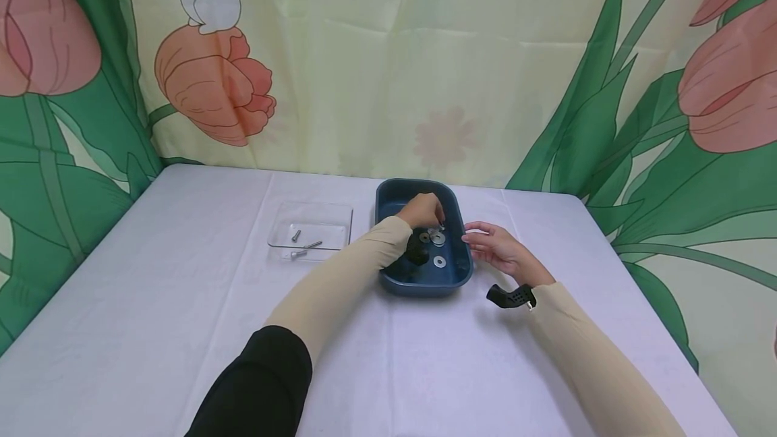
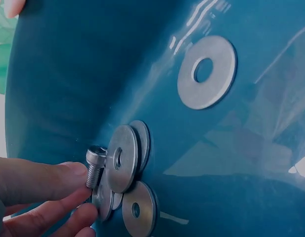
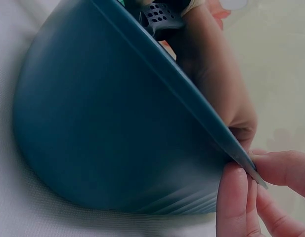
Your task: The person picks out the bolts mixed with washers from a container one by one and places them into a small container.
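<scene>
Left hand (image 1: 423, 209): pinching a bolt (image 2: 96, 159) by its shank, head up, just beside washers (image 2: 128, 173) in the blue tray (image 1: 425, 286)!
Right hand (image 1: 502, 249): firmly gripping that tray's rim (image 3: 191, 98), probably to steady it.

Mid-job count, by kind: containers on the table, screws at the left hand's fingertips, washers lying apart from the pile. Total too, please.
Containers: 2 (blue tub, clear box)
Screw at the left hand's fingertips: 1
Washer lying apart: 1
Total: 4
</scene>
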`<state>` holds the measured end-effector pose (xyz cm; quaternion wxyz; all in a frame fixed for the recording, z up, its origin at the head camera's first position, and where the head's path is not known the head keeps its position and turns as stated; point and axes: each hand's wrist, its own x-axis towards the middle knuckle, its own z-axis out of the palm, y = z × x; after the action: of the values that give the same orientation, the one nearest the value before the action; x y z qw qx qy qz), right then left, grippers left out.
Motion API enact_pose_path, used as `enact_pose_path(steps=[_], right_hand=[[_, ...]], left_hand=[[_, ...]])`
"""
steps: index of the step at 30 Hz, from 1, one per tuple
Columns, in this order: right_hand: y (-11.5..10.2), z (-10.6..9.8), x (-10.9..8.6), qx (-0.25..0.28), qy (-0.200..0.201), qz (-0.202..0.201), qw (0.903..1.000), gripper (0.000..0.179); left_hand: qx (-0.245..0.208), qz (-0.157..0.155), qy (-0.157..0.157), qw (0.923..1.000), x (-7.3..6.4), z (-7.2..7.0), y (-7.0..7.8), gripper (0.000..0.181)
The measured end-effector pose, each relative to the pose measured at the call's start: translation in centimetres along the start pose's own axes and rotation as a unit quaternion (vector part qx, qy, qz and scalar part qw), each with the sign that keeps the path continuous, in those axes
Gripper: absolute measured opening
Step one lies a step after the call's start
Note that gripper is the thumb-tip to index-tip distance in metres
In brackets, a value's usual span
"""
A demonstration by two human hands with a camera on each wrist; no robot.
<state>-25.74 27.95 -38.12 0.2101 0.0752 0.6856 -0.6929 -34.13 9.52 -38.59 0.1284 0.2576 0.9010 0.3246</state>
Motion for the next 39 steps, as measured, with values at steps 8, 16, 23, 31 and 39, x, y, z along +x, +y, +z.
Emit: enact_pose_path(steps=[8, 16, 23, 31, 39], right_hand=[[0.0, 0.0, -0.1, 0.003, -0.004, -0.002, 1.0000, 0.022], [0.0, 0.0, 0.0, 0.002, -0.009, -0.004, 1.0000, 0.023], [0.0, -0.1, 0.0, 0.002, -0.010, -0.006, 0.9999, 0.024], [0.2, -0.2, 0.1, 0.006, -0.007, -0.009, 0.9999, 0.019], [0.2, -0.1, 0.1, 0.012, -0.013, -0.009, 0.9998, 0.019]], left_hand=[[0.008, -0.007, -0.011, 0.9999, -0.2, 0.0, 0.1, 0.014], [0.017, -0.003, -0.030, 0.9994, 0.1, 0.5, -0.1, 0.008], [0.041, 0.014, -0.045, 0.9981, 0.7, 1.1, -0.3, 0.003], [0.034, 0.017, -0.061, 0.9974, 0.9, 1.2, -0.4, 0.003], [0.007, 0.018, -0.081, 0.9965, 0.5, 0.9, -0.4, 0.005]])
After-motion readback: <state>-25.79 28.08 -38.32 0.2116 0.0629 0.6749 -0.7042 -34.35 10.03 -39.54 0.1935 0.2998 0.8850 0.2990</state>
